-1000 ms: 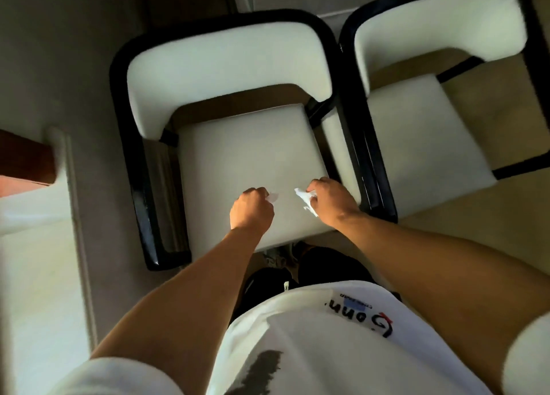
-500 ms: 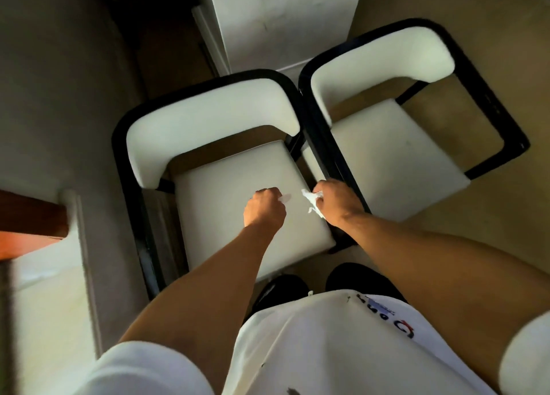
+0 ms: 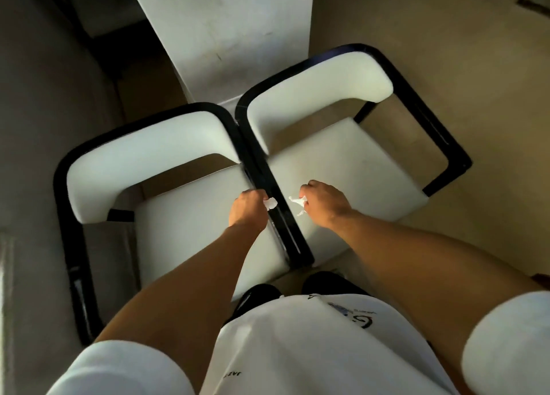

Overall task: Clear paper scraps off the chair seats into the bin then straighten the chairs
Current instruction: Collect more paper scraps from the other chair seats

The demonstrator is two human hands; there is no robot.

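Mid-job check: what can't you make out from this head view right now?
- Bin: not in frame, so its place is unknown.
- Scraps in the left hand and right hand: curled fingers cover most of each; size and count unclear.
- Left chair seat front: hidden by the forearm.
- Right chair seat near corner: hidden by the right arm.
- Floor under the chairs: hidden by the seats.

Both chairs carry cream-white cushions on seat and backrest, framed in glossy black: the left chair (image 3: pixel 190 216) and the right chair (image 3: pixel 342 162) match in both colours. The paper scraps, one in the left hand (image 3: pixel 270 203) and one in the right hand (image 3: pixel 298 202), are bright white. The floor (image 3: pixel 446 52) is dull beige, and the person's shirt (image 3: pixel 297 350) is white with a small dark printed logo touched with red and blue.
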